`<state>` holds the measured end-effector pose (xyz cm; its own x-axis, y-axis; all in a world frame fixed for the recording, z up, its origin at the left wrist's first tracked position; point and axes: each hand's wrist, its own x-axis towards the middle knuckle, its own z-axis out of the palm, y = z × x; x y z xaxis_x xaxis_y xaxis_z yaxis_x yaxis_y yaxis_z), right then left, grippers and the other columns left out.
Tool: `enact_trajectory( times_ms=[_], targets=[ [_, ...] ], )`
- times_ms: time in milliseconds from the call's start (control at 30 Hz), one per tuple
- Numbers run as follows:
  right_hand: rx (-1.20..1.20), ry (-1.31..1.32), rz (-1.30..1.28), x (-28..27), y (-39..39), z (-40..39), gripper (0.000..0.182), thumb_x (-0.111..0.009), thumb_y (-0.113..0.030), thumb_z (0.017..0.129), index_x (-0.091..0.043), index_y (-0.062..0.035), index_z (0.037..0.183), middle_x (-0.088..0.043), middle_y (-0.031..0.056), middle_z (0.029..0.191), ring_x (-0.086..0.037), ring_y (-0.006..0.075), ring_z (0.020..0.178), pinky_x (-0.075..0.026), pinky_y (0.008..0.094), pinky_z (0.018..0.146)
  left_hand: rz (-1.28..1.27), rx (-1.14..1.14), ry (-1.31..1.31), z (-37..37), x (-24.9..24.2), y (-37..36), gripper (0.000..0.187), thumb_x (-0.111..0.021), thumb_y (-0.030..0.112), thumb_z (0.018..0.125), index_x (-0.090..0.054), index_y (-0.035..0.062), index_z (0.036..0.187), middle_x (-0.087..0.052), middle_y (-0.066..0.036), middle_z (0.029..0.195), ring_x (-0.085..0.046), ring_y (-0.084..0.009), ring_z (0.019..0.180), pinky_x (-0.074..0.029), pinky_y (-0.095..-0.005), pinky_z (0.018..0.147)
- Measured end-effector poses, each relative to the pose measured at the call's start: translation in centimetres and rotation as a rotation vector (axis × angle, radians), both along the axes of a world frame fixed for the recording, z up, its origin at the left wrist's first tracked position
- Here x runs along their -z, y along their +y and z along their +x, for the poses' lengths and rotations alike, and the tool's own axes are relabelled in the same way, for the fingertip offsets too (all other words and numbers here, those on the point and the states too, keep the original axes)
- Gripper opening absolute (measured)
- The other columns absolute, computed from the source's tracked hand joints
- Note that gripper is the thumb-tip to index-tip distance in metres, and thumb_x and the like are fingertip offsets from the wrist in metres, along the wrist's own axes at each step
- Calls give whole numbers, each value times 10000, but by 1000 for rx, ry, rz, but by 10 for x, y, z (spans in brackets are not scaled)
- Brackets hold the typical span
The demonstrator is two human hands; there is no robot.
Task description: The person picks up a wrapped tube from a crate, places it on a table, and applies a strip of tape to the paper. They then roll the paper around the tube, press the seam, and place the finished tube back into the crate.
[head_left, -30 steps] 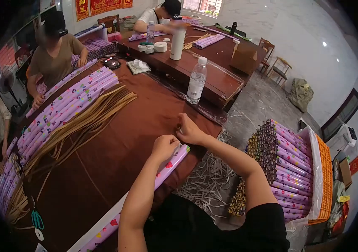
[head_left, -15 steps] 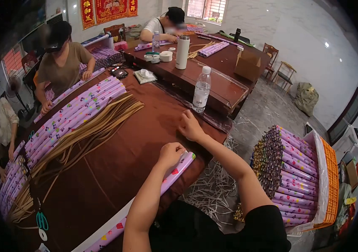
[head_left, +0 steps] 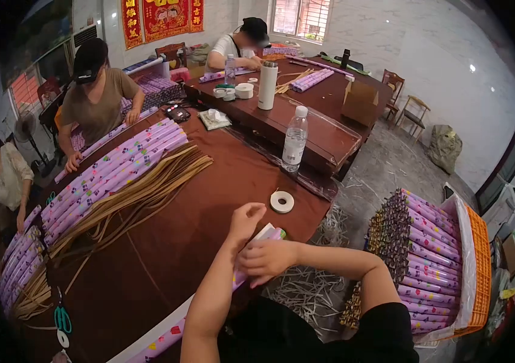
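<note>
A long roll of lilac patterned paper [head_left: 170,331] lies along the table's near edge, its white edge strip showing. My right hand [head_left: 269,260] is closed over the roll near its far end, fingers across the top and thumb on the near side. Just beyond, my left hand [head_left: 247,222] hovers by the white edge with fingers bent together; whether a small piece is between them is hidden. A roll of white tape [head_left: 281,202] lies flat on the brown tablecloth [head_left: 179,224], ahead of both hands.
Finished lilac rolls [head_left: 112,172] and brown strips [head_left: 148,184] cover the left side. Teal scissors [head_left: 62,317] lie at lower left. A water bottle [head_left: 294,139] stands ahead. An orange crate [head_left: 478,266] packed with rolls stands right. Three co-workers sit or stand around the tables.
My right hand has come back from the tape roll, now uncovered, onto the lilac roll. My left hand has lifted slightly off the roll's end. The view has shifted a little.
</note>
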<state>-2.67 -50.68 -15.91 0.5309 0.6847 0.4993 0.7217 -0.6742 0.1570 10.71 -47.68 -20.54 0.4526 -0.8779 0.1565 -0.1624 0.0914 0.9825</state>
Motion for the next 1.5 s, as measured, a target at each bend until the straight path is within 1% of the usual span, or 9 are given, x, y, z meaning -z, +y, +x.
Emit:
enact_trajectory(
  times_ms=[200,367,500,533,600,700,800,1333,1500],
  targets=[
    [79,341,41,17,21,13,477,-680,-431,814,-582,-40,1069,-588,108,1057,-564,277,997,-459,388,854,-30,-8,199,9,-24,13,277,-544,254,998,-683,27,1076,-592,10,778,-491,-54,655,-401,-213,580],
    [45,227,36,32,18,22,421,-673,-390,837,-581,-50,1068,-576,99,1018,-556,272,986,-459,393,836,-265,-25,321,-1,-83,38,246,-522,225,1007,-680,36,1023,-592,13,777,-492,-26,661,-366,-186,552],
    [45,247,24,49,6,13,366,-666,-358,849,-574,-62,1044,-570,94,1022,-540,268,1007,-454,424,846,-91,225,-140,-43,-130,91,237,-606,242,948,-680,20,982,-625,-17,803,-548,-132,669,-469,-279,628],
    [-267,485,917,47,15,10,327,-669,-336,851,-584,-62,1008,-584,88,987,-553,255,965,-462,407,806,-93,225,-413,-55,-139,116,246,-654,256,905,-680,20,970,-631,-41,804,-567,-181,686,-484,-313,648],
    [21,258,-30,22,-18,6,307,-670,-322,854,-594,-59,993,-588,79,965,-561,238,907,-464,374,761,-20,169,-886,-73,-131,163,273,-717,286,830,-664,37,928,-623,-80,847,-580,-250,740,-480,-369,667],
    [54,124,-16,14,-34,-7,369,-701,-338,839,-603,-20,999,-576,57,882,-568,221,799,-465,346,669,289,-10,-1286,-76,-92,220,303,-756,307,751,-620,67,878,-559,-80,848,-545,-262,788,-435,-403,689],
    [78,164,-36,17,-60,-17,348,-710,-317,835,-598,-22,981,-563,63,851,-563,213,763,-459,330,627,598,-188,-1359,-61,-56,267,344,-751,303,750,-600,56,938,-531,-91,843,-519,-268,798,-405,-393,690],
    [99,174,-113,13,-104,-30,327,-706,-313,818,-563,-38,922,-538,75,825,-556,248,747,-462,348,628,527,-379,-1096,-46,-18,347,375,-774,298,732,-599,46,948,-530,-114,876,-515,-299,807,-406,-414,703],
    [261,45,150,-15,-60,-14,334,-685,-310,827,-605,-36,1001,-557,96,845,-552,276,761,-466,381,651,497,-421,-1063,-39,-16,361,374,-777,295,729,-599,47,945,-532,-115,882,-516,-302,810,-409,-417,708]
  ],
)
